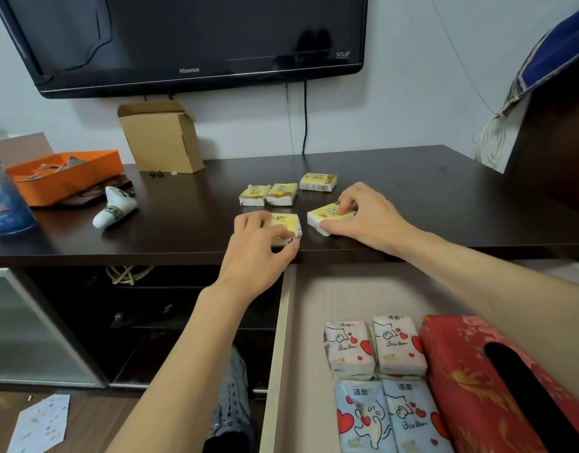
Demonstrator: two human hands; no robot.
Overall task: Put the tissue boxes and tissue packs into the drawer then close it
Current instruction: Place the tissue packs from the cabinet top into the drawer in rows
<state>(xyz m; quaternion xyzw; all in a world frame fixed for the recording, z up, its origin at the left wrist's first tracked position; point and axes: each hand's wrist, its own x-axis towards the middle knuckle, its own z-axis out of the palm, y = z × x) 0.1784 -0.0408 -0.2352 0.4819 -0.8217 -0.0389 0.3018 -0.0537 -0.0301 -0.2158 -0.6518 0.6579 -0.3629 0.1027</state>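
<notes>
Several small yellow tissue packs lie on the dark desk top (pixel 412 191). My left hand (pixel 262 253) grips one yellow pack (pixel 286 223) near the front edge. My right hand (pixel 366 214) holds another yellow pack (pixel 327 215) beside it. Three more yellow packs rest farther back: two side by side (pixel 254 195) (pixel 282 193) and one to their right (pixel 318 182). Below, the open drawer (pixel 281 338) holds several white and blue heart-printed tissue packs (pixel 373 380) and a red tissue box (pixel 497 393) along its right side.
An orange tray (pixel 66 178), a cardboard box (pixel 162 138), a white tube (pixel 115 207) and a blue bottle (pixel 4 204) stand on the desk's left part. A black TV (pixel 190 40) hangs on the wall. Open shelves lie left of the drawer.
</notes>
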